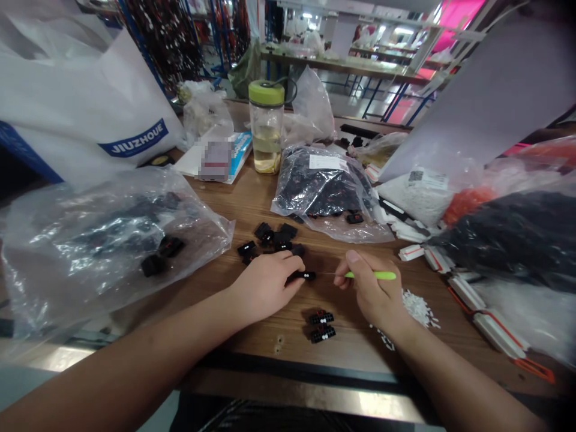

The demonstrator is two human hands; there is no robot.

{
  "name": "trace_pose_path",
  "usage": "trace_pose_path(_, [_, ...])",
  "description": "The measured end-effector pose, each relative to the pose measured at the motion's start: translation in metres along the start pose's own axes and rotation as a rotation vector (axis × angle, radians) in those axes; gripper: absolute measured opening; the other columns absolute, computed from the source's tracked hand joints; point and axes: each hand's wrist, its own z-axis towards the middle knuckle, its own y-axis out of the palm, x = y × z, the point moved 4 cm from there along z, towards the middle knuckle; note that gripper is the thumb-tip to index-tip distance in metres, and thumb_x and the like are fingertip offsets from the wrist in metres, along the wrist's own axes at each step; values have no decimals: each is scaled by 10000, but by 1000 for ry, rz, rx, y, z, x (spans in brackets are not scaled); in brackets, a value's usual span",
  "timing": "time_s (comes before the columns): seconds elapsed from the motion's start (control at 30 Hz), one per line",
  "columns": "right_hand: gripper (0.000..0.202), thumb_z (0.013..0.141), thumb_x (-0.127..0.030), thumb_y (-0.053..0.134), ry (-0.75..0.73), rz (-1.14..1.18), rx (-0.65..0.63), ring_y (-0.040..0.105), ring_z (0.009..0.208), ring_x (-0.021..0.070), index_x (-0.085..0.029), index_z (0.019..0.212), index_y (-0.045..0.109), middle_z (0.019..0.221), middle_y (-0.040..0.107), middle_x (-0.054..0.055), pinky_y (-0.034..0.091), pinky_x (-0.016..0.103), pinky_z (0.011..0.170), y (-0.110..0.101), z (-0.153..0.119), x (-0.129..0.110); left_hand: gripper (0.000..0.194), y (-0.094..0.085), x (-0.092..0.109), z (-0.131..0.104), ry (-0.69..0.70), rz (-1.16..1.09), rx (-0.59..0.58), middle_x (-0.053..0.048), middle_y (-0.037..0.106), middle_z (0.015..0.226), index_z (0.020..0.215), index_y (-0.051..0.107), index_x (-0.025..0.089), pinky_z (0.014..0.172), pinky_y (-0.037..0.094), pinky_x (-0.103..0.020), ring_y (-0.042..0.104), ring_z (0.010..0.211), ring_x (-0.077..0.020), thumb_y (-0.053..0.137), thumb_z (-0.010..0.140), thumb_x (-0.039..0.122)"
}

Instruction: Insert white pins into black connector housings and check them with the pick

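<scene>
My left hand [265, 282] is closed on a black connector housing [307, 275] that shows white dots on its end. Between thumb and fingers, my right hand [373, 288] grips a thin needle-like pick with a lime-green handle [382, 275]. Its fine tip points left at the housing; whether it touches cannot be made out. Two more black connector housings [322, 327] with white dots lie in front of my hands. Behind my left hand sits a loose cluster of black housings [274, 235]. Small white pieces [418, 309] are heaped beside my right wrist.
Clear plastic bags of black parts stand at the left [112, 234] and back centre [321, 183]. A bottle with a green lid [266, 129] stands behind. White strips [488, 327] and more bags line the right. A white JIUZHOUE bag [81, 96] fills the back left.
</scene>
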Motion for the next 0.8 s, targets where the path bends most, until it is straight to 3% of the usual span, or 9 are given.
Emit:
trace_pose_path(0.4, [438, 1008, -351, 456, -87, -48, -41, 602, 499, 92, -186, 646, 639, 576, 646, -6, 486, 205, 515, 7, -1, -6, 130, 4, 1, 0, 17, -105, 27, -19, 642, 888, 972, 710, 189, 701, 495, -281, 619, 770, -153, 610, 892, 163])
trace_pose_path(0.8, [442, 1001, -348, 462, -66, -60, -34, 596, 492, 89, -178, 633, 638, 565, 644, -4, 481, 198, 514, 10, -1, -2, 111, 2, 3, 2, -12, -69, -8, -19, 628, 881, 962, 698, 186, 728, 494, -319, 621, 789, -175, 606, 900, 176])
